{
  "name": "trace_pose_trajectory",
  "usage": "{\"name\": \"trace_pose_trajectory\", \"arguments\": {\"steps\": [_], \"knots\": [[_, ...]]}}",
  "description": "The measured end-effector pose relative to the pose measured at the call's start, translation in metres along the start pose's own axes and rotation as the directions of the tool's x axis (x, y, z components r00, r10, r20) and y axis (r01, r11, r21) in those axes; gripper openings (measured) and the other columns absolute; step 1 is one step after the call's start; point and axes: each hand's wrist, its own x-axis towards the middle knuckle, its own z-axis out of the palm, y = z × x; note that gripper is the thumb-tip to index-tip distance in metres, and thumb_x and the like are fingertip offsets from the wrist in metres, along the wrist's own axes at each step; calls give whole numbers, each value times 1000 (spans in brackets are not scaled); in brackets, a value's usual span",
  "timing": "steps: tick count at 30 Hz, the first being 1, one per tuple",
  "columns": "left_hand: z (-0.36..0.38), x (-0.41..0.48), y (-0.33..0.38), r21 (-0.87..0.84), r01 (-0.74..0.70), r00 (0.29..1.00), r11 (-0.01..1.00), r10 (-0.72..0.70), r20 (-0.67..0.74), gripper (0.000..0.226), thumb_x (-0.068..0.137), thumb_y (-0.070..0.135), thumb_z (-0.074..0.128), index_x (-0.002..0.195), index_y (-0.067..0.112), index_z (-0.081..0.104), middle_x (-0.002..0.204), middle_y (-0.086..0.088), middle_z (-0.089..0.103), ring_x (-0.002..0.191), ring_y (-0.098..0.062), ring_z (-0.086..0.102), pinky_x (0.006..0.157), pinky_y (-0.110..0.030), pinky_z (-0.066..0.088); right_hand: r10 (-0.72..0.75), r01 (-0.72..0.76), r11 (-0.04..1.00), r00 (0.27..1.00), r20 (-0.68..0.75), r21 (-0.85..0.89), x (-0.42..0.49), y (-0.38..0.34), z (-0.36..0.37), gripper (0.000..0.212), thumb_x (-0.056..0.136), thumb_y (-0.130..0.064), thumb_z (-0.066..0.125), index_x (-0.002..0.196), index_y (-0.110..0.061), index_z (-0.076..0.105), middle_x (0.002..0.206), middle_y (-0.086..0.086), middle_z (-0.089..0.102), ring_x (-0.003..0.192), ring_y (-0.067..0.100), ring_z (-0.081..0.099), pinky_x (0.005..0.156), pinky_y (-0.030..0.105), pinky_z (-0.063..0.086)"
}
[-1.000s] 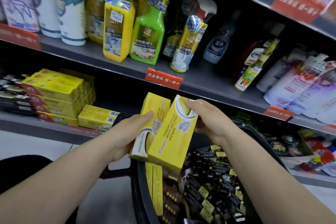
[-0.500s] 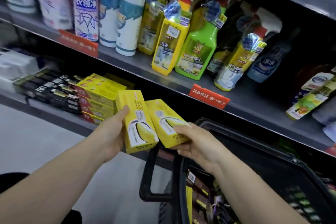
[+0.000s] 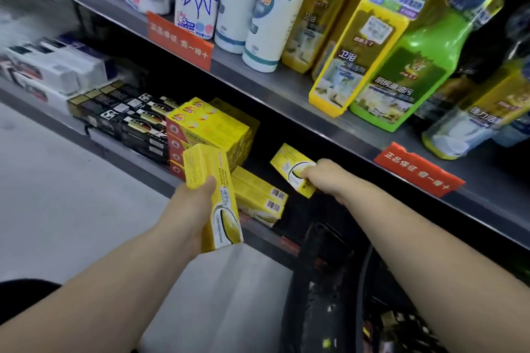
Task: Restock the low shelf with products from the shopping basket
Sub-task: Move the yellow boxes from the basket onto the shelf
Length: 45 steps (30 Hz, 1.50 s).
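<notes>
- Right grip (image 3: 324, 178) is closed around the first yellow box (image 3: 289, 162) at the centre of the frame. It holds the box in the dark opening of the low shelf (image 3: 137, 160). We cannot tell whether the box touches the shelf floor.
- Left grip (image 3: 192, 209) is wrapped round the second yellow box (image 3: 208, 163), lower centre-left. The box stands on end, tilted, in front of the shelf edge.
- On the low shelf we see a stack of yellow boxes (image 3: 212, 126), left of centre. Two flat barcoded boxes (image 3: 258, 195) lie just beside it, between our two grips. Black boxes (image 3: 134, 117) are further left.
- Shopping basket (image 3: 301, 309) is black, at lower right under the right forearm. Its contents are blurred.
- Upper shelf (image 3: 286, 86) crosses the top of the frame. It carries a yellow spray bottle (image 3: 352, 60), a green bottle (image 3: 415, 71) and white bottles (image 3: 269, 23), with a red tag (image 3: 179, 40) on its edge.
</notes>
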Motion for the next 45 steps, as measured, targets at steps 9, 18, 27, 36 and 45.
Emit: {"name": "trace_pose_trajectory", "arguments": {"steps": [9, 18, 27, 36, 45], "knots": [[8, 28, -21, 92, 28, 999, 995, -25, -43, 31, 95, 33, 51, 116, 9, 54, 105, -13, 66, 90, -31, 64, 77, -40, 50, -56, 142, 853, 982, 182, -502, 111, 24, 42, 71, 85, -36, 65, 144, -20, 28, 135, 14, 47, 119, 32, 50, 95, 33, 42], [17, 46, -28, 157, 66, 998, 985, -62, -27, 30, 95, 29, 52, 118, 11, 52, 98, -9, 67, 80, -22, 64, 60, -30, 44, -54, 204, 883, 939, 340, -422, 128, 38, 74, 47, 95, -11, 42, 140, -21, 36, 126, 9, 56, 108, 23, 55, 83, 27, 43], [32, 40, -23, 110, 102, 984, 989, -116, 135, 17, 97, 23, 49, 105, 12, 60, 87, -4, 70, 71, -15, 62, 61, -27, 45, -28, 37, 999, 896, 444, -10, 61, -15, 32, 31, 96, -29, 40, 106, -5, 58, 104, 14, 65, 84, 23, 64, 73, 34, 54], [47, 37, -19, 225, -55, 974, 973, 2, 228, 32, 97, 28, 49, 124, 13, 57, 115, -5, 66, 108, -23, 61, 102, -42, 43, -145, -24, 961, 808, 572, 277, 10, 8, 9, 26, 94, -22, 54, 114, -7, 51, 95, 7, 65, 79, 16, 62, 68, 29, 52], [46, 49, -19, 310, -59, 980, 949, -4, 200, 25, 92, 11, 54, 114, 17, 63, 101, -5, 61, 91, -16, 55, 77, -25, 42, -65, 99, 928, 992, 105, -359, 95, 6, 25, 71, 95, -40, 50, 148, -9, 15, 142, 18, 42, 126, 33, 46, 89, 31, 38]]}}
